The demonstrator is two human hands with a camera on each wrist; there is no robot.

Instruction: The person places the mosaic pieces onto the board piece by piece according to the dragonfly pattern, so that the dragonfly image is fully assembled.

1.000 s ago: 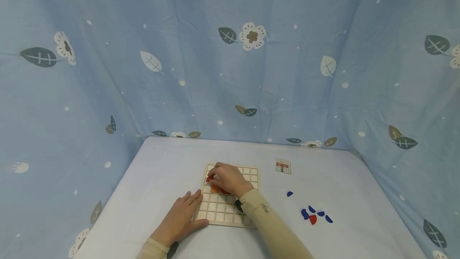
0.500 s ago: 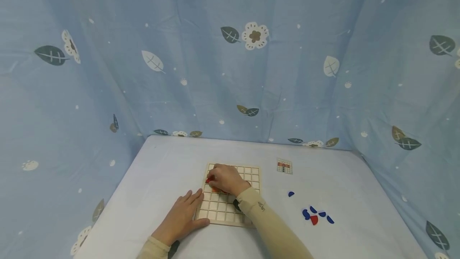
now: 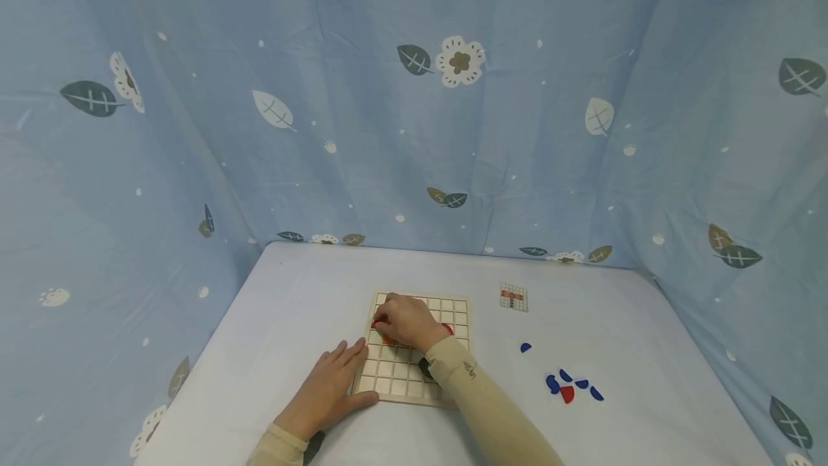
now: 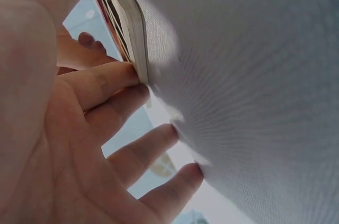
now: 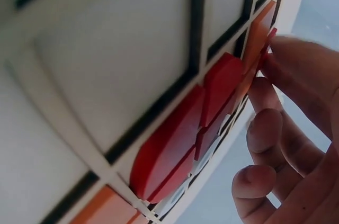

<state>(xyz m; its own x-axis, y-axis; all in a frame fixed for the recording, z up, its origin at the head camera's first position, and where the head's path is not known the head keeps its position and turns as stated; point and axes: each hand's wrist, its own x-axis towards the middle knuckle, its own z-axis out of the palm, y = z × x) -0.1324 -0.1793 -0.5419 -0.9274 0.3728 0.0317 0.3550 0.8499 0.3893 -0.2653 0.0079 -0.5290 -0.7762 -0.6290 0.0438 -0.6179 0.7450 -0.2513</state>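
A pale wooden grid board point(image 3: 399, 386) lies on the white table. My left hand point(image 3: 326, 383) lies flat at its left front corner with fingers spread; in the left wrist view some fingertips point(image 4: 139, 75) meet the board's edge and others touch the tablecloth. Over the board's left part, my right hand point(image 3: 409, 321) pinches a small red tile point(image 5: 269, 41) between thumb and finger, right against an orange tile point(image 5: 259, 33). More red tiles point(image 5: 169, 144) sit in the grid squares beside it, with another orange tile point(image 5: 103, 211) nearer the camera. My right hand hides much of the coloured row in the head view.
Right of the board lie several blue half-round tiles point(image 3: 582, 384) around a red quarter-round tile point(image 3: 567, 395). One blue tile point(image 3: 525, 347) lies apart. A small pattern card point(image 3: 514, 297) lies behind them. A blue patterned curtain point(image 3: 362, 128) surrounds the table's back and sides.
My right hand has settled slightly lower over the board's left side, still pinching the red tile. The left hand has stayed at the board's corner. The head view has shifted a little.
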